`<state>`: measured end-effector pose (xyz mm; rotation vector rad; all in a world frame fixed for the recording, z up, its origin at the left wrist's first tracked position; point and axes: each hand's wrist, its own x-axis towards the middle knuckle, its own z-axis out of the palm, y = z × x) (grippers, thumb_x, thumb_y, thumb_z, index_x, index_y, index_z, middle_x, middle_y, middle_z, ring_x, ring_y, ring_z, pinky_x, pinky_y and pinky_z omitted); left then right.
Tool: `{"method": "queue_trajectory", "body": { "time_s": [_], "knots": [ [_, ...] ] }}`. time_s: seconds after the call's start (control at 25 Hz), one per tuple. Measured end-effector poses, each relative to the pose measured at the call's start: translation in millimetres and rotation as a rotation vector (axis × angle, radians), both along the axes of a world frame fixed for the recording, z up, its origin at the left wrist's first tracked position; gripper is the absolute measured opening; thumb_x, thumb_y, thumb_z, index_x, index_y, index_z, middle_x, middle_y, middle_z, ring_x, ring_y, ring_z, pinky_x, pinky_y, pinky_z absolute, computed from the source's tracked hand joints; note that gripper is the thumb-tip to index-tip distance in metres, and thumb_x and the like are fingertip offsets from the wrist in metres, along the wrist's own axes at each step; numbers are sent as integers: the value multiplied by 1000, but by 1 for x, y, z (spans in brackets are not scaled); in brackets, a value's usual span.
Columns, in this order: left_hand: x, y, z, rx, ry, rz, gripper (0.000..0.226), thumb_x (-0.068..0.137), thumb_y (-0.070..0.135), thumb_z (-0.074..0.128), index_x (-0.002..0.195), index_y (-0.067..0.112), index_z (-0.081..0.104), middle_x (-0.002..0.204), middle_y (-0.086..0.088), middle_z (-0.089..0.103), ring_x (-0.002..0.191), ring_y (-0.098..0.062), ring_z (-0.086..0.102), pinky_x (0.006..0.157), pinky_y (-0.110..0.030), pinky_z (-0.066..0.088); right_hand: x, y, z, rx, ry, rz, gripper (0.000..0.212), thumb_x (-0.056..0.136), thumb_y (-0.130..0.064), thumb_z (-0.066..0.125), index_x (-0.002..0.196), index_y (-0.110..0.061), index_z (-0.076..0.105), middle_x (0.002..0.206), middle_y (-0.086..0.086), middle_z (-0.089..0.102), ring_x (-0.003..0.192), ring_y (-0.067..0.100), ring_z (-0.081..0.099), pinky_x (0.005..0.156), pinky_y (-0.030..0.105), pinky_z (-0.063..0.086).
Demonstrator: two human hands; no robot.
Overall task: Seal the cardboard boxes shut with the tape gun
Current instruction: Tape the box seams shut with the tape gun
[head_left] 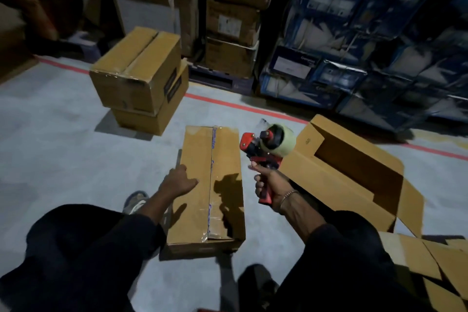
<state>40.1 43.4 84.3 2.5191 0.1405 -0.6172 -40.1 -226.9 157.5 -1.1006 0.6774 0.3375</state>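
Two hands share the work here. Our left hand (180,181) lies with fingers spread and relaxed on the left flap of the box (208,190), near its left edge and about midway along. We judge it rests there to press the flap flat and keep the box from sliding on the floor (58,139). Our right hand (269,186) is wrapped around the red handle of the tape gun (266,149), holding it in the air just off the right edge of the box, roll end pointing away from us. Keeping the gun lifted and clear seems to us a pause between passes, or a readying for the next one.

Clear tape already runs along the centre seam (210,185) from far end to near end. It looks wrinkled at the near corner, so we judge the lengthwise seal laid but perhaps not smoothed. The seam lies between our hands: just right of the left fingers, and left of and below the gun.

Another box (349,172) stands open, its flaps up, beyond the right hand, touching or nearly touching the gun's outline in this view; we take it as the next to close. Flattened cardboard (435,261) lies at lower right. Two stacked boxes (141,78) sit well apart at the far left, the top one taped.
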Motion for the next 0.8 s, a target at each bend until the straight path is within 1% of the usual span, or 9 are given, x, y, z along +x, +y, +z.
{"method": "queue_trajectory", "body": {
  "time_s": [0.08, 0.16, 0.28, 0.36, 0.44, 0.52, 0.6, 0.72, 0.8],
  "knots": [
    [-1, 9, -35, -9, 98, 150, 83, 92, 50, 69, 152, 6, 34, 151, -24, 44, 137, -42, 47, 108, -49, 46, 10, 10, -16, 152, -60, -91, 22, 96, -16, 68, 118, -14, 73, 95, 8, 67, 76, 17, 67, 65, 32, 57],
    [-3, 4, -68, -36, 130, 283, 83, 94, 51, 67, 152, 5, 30, 153, -25, 40, 139, -45, 43, 109, -50, 42, 21, 14, -47, 194, -34, -107, 42, 94, -4, 64, 134, -16, 68, 112, 11, 64, 95, 23, 66, 81, 40, 58],
    [11, 1, -111, -62, 91, 367, 86, 95, 58, 64, 153, 4, 30, 153, -25, 41, 138, -45, 44, 109, -52, 41, 37, 7, -104, 268, 94, -134, 48, 89, 9, 46, 127, -8, 69, 112, 16, 65, 82, 28, 71, 66, 40, 58],
    [29, 8, -143, -118, 90, 371, 90, 94, 59, 65, 156, 3, 30, 154, -24, 43, 138, -44, 47, 110, -51, 43, 47, -2, -141, 260, 85, -153, 53, 79, 9, 40, 118, -4, 73, 125, 26, 65, 98, 42, 69, 79, 45, 55],
    [44, 10, -164, -228, 128, 405, 81, 95, 54, 67, 154, 7, 38, 150, -20, 52, 133, -40, 53, 109, -45, 45, 58, -8, -166, 204, 100, -183, 58, 72, 5, 39, 118, -2, 74, 130, 30, 63, 104, 44, 68, 82, 44, 52],
    [52, 6, -173, -300, 139, 457, 69, 94, 46, 72, 148, 12, 47, 140, -16, 62, 125, -38, 60, 105, -43, 49, 68, -7, -174, 216, 112, -179, 60, 72, 2, 39, 123, -1, 72, 129, 26, 66, 110, 42, 66, 88, 46, 50],
    [52, -1, -176, -315, 139, 469, 70, 92, 36, 77, 149, 13, 44, 136, -16, 64, 121, -38, 62, 103, -42, 51, 68, -1, -175, 253, 104, -200, 62, 69, -1, 43, 124, -2, 72, 129, 25, 66, 118, 42, 60, 95, 48, 47],
    [39, -4, -177, -345, 202, 466, 75, 84, 27, 82, 145, 16, 40, 130, -14, 64, 114, -36, 65, 100, -45, 54, 51, 5, -163, 173, 107, -196, 67, 54, -7, 52, 118, -5, 76, 131, 15, 63, 115, 34, 58, 87, 40, 47],
    [18, -9, -177, -365, 234, 443, 76, 82, 29, 83, 143, 18, 40, 127, -12, 66, 110, -35, 66, 99, -48, 56, 27, 0, -154, 118, 107, -161, 71, 52, -9, 53, 119, -7, 74, 129, 6, 61, 113, 28, 56, 89, 40, 45]
  ]
}}
